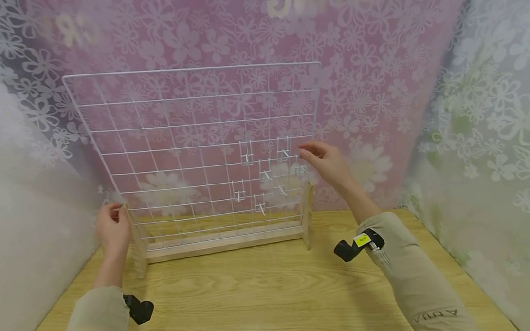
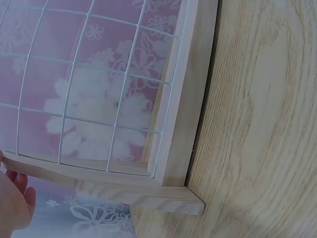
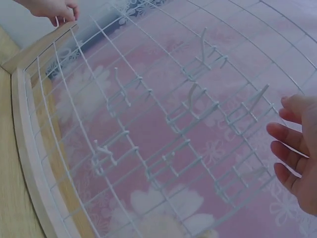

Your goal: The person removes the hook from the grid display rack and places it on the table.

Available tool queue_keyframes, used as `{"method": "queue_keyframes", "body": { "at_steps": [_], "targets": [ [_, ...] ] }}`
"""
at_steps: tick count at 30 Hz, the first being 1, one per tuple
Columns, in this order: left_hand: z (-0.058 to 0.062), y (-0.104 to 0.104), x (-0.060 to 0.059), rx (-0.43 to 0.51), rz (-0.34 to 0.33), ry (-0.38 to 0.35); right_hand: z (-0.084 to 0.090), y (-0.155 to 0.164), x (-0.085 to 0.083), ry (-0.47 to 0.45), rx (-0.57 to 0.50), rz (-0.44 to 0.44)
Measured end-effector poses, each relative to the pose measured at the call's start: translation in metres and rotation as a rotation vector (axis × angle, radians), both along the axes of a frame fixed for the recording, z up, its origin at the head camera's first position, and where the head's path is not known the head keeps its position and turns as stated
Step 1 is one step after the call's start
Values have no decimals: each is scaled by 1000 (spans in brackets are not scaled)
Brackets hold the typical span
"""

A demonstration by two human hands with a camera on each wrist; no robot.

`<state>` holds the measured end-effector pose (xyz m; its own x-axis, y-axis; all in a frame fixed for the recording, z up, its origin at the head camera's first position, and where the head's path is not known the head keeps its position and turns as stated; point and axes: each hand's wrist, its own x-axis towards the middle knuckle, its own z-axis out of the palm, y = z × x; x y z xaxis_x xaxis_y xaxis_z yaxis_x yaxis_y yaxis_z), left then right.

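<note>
A white wire grid panel (image 1: 206, 122) stands upright in a light wooden stand (image 1: 224, 247). Several white wire hooks (image 1: 247, 159) hang on its right half, their prongs jutting forward. My left hand (image 1: 114, 229) is at the top of the stand's left post, fingertips holding the post's end; in the left wrist view part of this hand (image 2: 15, 203) is cut off by the frame edge. Beside the grid's right edge, my right hand (image 1: 330, 165) is raised near the hooks, its fingers loosely bent and nothing between them. The right wrist view shows the same hand (image 3: 297, 148) close to a hook (image 3: 247, 114).
The stand rests on a wood-grain table (image 1: 252, 292). Behind it is a pink flower-patterned backdrop (image 1: 358, 84), with pale floral side walls (image 1: 487, 143) on both sides. Each wrist wears a black camera mount (image 1: 140, 310).
</note>
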<state>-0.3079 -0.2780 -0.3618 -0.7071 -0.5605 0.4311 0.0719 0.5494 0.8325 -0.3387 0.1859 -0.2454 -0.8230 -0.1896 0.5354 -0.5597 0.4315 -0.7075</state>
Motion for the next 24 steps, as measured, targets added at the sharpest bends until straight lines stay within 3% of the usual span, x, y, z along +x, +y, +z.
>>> {"method": "queue_keyframes", "body": {
  "at_steps": [5,11,24],
  "targets": [
    [0,0,-2,-20,15,13,12,-9,-8,-104,1,68],
    [-1,1,-1,-87,4,39,19,-20,-14,-191,47,64],
    [-1,1,2,-75,-16,25,23,-36,-10,-323,-112,7]
  ]
}}
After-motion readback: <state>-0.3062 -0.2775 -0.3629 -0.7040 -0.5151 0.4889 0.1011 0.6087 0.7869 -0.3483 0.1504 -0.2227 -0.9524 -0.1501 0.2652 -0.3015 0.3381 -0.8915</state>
